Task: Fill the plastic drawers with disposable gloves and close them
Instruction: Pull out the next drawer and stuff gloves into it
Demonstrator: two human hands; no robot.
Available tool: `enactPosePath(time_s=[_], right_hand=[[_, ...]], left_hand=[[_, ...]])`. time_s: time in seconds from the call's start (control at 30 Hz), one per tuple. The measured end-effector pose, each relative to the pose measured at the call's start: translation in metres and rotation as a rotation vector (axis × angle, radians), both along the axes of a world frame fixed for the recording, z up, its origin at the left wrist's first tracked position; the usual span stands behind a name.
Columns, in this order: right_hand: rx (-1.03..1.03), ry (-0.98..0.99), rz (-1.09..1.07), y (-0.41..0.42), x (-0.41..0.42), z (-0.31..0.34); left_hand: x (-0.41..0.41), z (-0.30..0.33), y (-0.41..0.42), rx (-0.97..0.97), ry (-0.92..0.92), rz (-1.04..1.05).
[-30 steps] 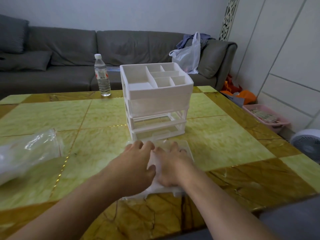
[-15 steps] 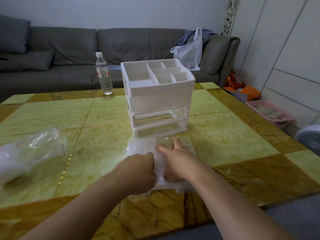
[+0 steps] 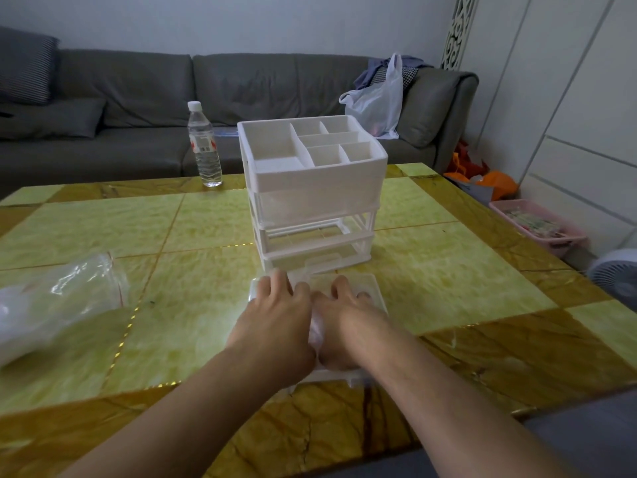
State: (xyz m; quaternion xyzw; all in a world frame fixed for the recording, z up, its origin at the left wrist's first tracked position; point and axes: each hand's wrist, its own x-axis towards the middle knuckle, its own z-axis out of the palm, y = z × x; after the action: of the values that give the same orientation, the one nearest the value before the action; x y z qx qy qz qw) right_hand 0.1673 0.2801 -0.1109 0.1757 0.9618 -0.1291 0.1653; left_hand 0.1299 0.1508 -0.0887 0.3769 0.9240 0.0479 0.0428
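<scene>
So both hands are down in a clear plastic drawer [image 3: 374, 288] that sits pulled out on the tabletop [image 3: 103, 229], near the front edge and just in front of the white drawer unit [image 3: 312, 188]. The left hand [image 3: 275, 322] lies palm-down with fingers fairly straight, pressing on the thin clear gloves [image 3: 315, 331] inside the drawer. The right hand [image 3: 344, 319] is right next to it, also flat on the pile, fingers spread a bit toward the drawer's far wall. Neither hand looks like it's really gripping anything, more like pushing the stuff down. A bit of crinkly glove plastic shows between the two hands.

The drawer unit stands about mid-tabletop, with a divided tray on top, a frosted drawer in the upper slot, and an open-looking frame below it. The lowest slot has something clear in it, can't tell exactly what.

Over at the left edge there's a clear zip bag [image 3: 58, 298] lying on its side. A water bottle [image 3: 204, 146] stands upright near the far edge, left of the unit. A grey sofa [image 3: 138, 98] sits behind the tabletop with a white plastic bag [image 3: 379, 101] on it
</scene>
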Motion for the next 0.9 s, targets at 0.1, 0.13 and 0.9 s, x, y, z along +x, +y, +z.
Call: enactPosePath(time_s=[0.1,0.13,0.9], right_hand=[[0.071,0.1,0.099,0.001,-0.005,-0.007],[0.079,0.105,0.125,0.004,-0.006,-0.012],[0.042,0.082,-0.025,-0.002,0.028,0.024]], left_hand=[[-0.003,0.0,0.008,-0.027,-0.076,-0.025],[-0.006,-0.001,0.012,-0.05,-0.116,-0.025],[-0.01,-0.029,0.026,0.082,-0.384,0.222]])
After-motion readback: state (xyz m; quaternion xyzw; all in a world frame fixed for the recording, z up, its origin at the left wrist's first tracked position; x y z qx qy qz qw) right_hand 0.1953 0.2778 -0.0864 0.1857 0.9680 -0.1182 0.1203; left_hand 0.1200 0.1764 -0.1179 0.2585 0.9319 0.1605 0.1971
